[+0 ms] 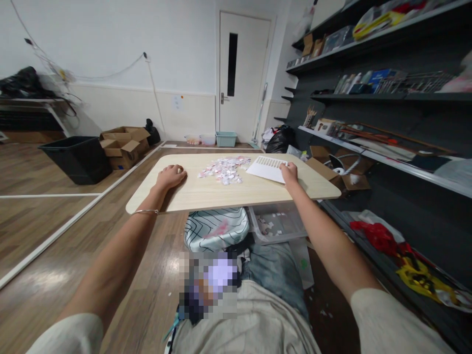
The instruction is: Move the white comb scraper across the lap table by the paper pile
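Rests left hand (170, 176), curled shut, on table (221, 196). Sets right hand (289, 173) on sheet (266, 168) corner, far right; pinching or pressing, cannot tell. Judged early: pile (223, 169) loose between hands, unsorted.

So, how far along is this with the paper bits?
Done: nothing clearly; the white slotted sheet looks bare. In hand: right hand rests on that sheet; left hand fisted on the pale wooden table. Remaining: the whole pile of small pink-and-white paper pieces.
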`<action>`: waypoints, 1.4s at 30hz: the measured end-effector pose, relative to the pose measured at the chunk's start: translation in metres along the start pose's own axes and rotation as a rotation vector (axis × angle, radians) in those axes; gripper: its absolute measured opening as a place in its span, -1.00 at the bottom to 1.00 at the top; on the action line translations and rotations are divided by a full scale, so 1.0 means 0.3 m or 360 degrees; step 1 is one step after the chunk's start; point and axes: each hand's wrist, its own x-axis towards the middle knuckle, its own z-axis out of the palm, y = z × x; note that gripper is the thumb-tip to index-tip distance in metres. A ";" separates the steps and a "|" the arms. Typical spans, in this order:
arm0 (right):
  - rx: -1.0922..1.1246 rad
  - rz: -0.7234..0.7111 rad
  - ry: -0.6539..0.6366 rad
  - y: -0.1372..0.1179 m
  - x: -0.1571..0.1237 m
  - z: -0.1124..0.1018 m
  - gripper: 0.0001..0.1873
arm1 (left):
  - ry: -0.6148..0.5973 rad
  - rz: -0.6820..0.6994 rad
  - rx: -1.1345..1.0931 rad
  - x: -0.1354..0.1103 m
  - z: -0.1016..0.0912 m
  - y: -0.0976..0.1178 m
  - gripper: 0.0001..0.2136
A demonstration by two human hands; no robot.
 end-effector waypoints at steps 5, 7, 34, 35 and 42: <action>0.0265 0.0292 0.0244 -0.015 -0.004 -0.002 -0.75 | 0.0010 -0.0011 -0.0019 0.004 0.001 0.000 -0.37; 0.0362 0.0307 0.0245 -0.017 -0.001 0.003 -0.73 | 0.0027 -0.0025 -0.0027 0.007 0.003 0.001 -0.39; 0.0432 0.0238 0.0127 0.120 0.032 -0.142 -0.60 | 0.0082 -0.0059 -0.0069 0.035 0.019 -0.028 -0.35; 0.0423 0.0236 0.0141 0.118 0.031 -0.139 -0.60 | 0.0082 -0.0059 -0.0061 0.034 0.018 -0.027 -0.35; 0.0299 0.0256 -0.0005 0.071 -0.014 -0.146 -0.68 | 0.0075 -0.0058 -0.0080 0.022 0.005 -0.018 -0.36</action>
